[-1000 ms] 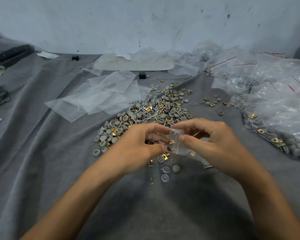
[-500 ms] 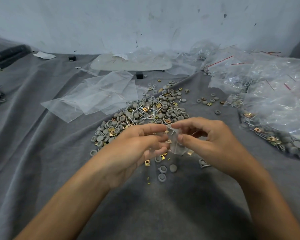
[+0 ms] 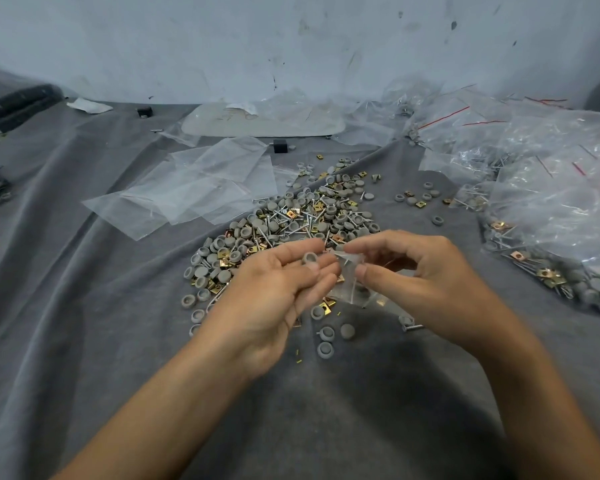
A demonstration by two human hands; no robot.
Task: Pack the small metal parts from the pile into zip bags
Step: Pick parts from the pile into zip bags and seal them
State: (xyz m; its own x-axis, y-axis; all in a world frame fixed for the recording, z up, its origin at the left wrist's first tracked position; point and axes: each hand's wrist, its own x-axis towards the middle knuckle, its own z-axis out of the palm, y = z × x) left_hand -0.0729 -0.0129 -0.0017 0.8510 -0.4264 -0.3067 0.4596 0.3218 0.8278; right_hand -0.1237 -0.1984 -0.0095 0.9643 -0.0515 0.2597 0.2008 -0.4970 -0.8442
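A pile of small parts (image 3: 291, 220), grey caps, brass square clips and screws, lies on the grey cloth (image 3: 84, 323) just beyond my hands. My right hand (image 3: 420, 282) pinches the mouth of a small clear zip bag (image 3: 349, 275) between thumb and forefinger; the bag hangs down with a screw and a few parts inside. My left hand (image 3: 278, 296) is turned palm up with fingers nearly straight, and a grey cap (image 3: 309, 259) rests on its fingertips right at the bag's mouth.
Several empty clear bags (image 3: 187, 192) lie to the left of the pile. Filled bags with red zip lines (image 3: 551, 188) are heaped at the right. Loose caps (image 3: 326, 336) and a screw lie under my hands. A white tray (image 3: 264, 123) sits by the wall.
My left hand has turned palm up and its fingers have straightened, showing a grey cap on the fingertips. The right hand still pinches the bag in about the same place.
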